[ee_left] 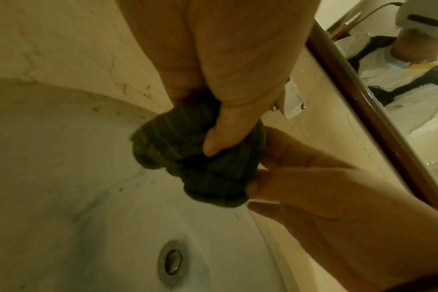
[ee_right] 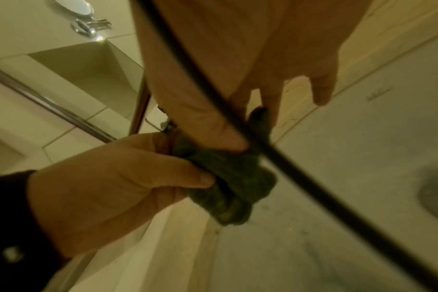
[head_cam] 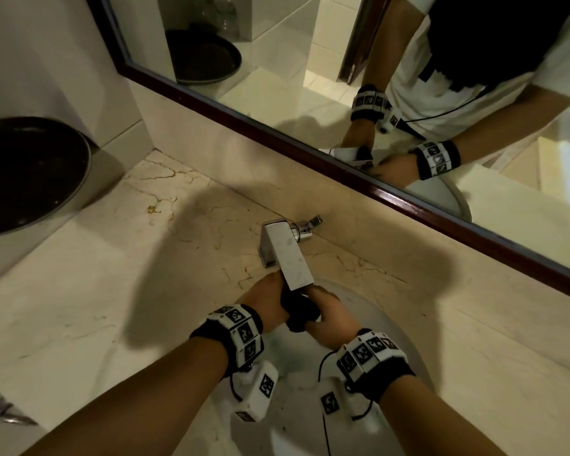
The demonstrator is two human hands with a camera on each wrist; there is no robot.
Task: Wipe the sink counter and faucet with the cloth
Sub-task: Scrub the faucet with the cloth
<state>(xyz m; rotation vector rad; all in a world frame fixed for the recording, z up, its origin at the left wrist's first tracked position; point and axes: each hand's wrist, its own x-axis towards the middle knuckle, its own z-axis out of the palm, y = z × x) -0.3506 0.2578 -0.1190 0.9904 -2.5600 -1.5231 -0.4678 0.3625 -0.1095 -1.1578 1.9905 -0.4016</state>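
A dark green cloth (head_cam: pixel 299 311), bunched into a tight ribbed wad, is gripped from both sides over the white sink (head_cam: pixel 380 319), just below the tip of the faucet (head_cam: pixel 287 255). The left hand (head_cam: pixel 268 299) wraps its fingers and thumb around one end; the right hand (head_cam: pixel 333 315) pinches the other end, its little finger held loose. The square chrome faucet, spotted with water marks, juts out directly above the cloth and partly hides it from overhead. Cream veined stone forms the counter (head_cam: pixel 119 251) around the sink, its drain (ee_left: pixel 173 261) below the hands. A dark-framed mirror (head_cam: pixel 310 77) runs along the back wall, and a dark round bowl (head_cam: pixel 23 174) sits far left on the counter.
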